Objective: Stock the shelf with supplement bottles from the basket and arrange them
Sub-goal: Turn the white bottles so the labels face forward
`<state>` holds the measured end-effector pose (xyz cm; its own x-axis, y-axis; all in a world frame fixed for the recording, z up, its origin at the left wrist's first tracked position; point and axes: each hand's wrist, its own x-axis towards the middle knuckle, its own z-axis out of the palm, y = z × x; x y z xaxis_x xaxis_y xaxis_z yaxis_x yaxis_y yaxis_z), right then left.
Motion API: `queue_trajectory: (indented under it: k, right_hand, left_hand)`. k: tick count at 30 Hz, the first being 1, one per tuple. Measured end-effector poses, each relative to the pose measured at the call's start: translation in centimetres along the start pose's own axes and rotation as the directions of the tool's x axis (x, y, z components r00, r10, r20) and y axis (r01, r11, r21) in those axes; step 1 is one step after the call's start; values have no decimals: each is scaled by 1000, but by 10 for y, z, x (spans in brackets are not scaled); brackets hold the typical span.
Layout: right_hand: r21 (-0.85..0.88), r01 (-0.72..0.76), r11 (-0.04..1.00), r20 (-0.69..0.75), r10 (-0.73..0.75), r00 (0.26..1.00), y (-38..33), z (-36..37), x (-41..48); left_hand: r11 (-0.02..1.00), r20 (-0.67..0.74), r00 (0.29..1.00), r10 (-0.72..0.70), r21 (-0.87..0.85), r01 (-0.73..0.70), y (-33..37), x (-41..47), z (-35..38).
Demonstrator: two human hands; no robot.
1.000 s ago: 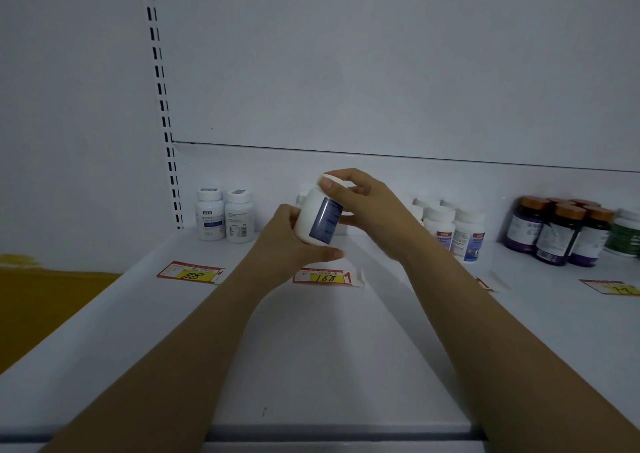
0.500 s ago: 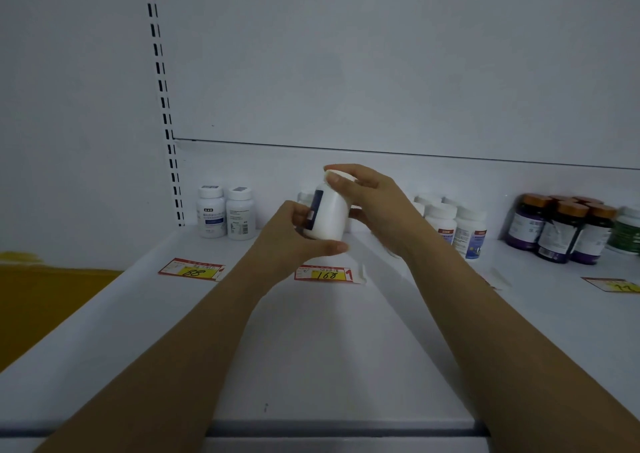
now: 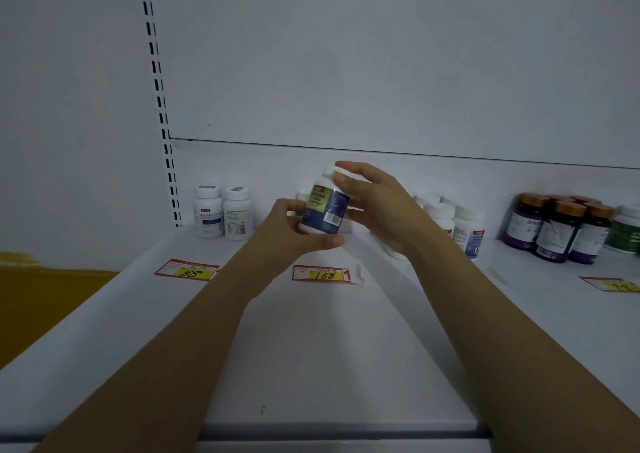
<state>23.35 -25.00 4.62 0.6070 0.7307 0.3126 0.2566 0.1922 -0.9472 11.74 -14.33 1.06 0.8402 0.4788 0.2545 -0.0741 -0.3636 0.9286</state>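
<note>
Both arms are bare for as much of them as shows. The left forearm enters at the near left corner and the right forearm at the near right. Each is slim and smooth, broad at the near edge and narrowing toward the wrist. The left hand and the right hand are bare too, with long, slender fingers. The nails are short and plain: one shows pale on the left thumb, another on a right fingertip. The dim light hides finer detail.
</note>
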Motion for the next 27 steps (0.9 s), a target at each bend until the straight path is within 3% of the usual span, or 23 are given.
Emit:
queue_trajectory:
  k: [5,10,15,19,24,27]
  right_hand:
    - [85,-44,995,62,39,997,-2,-4,-1]
    - [-39,-45,998,96,48,994,-2,1,-3]
    - [-59,-42,997,81,47,996,-2,-4,-2]
    - [-106,-16,994,86,25,996,-4,-3,-5]
    - [-191,198,961,157,-169,973,-15,6,-15]
    - [-288,280,916,232,-217,948,-17,11,-20]
  left_hand:
    - [996,37,999,24,90,-28,2,-3,-2]
    - [982,-47,998,45,185,-36,2,-2,1]
    - [997,58,997,40,64,-44,0,-4,-2]
    - [995,7,997,73,61,-73,-4,0,-2]
    - [960,-169,946,278,13,-280,-9,7,-9]
    - [912,-217,887,408,128,-389,-11,9,-11]
